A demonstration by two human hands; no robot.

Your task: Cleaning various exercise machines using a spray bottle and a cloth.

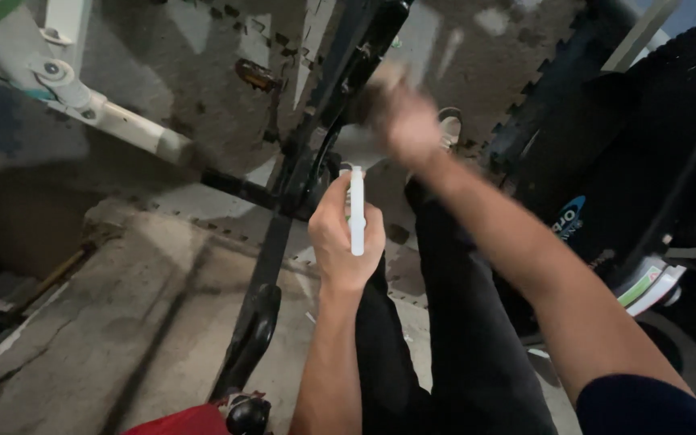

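Note:
My left hand (342,234) is closed around a slim white tube-like object (356,211) held upright, just right of a black bicycle frame (271,258). My right hand (400,117) is blurred by motion and reaches forward to the upper part of the black frame (364,44); I cannot tell whether it grips anything. My legs in black trousers (453,322) extend below, with a light shoe (449,127) beyond the right hand.
A white and grey bicycle tube (114,117) crosses the upper left. A black knobbly tyre (670,121) fills the right side. Worn concrete floor (122,322) lies left. A red part (179,420) and black knob (247,415) sit at the bottom.

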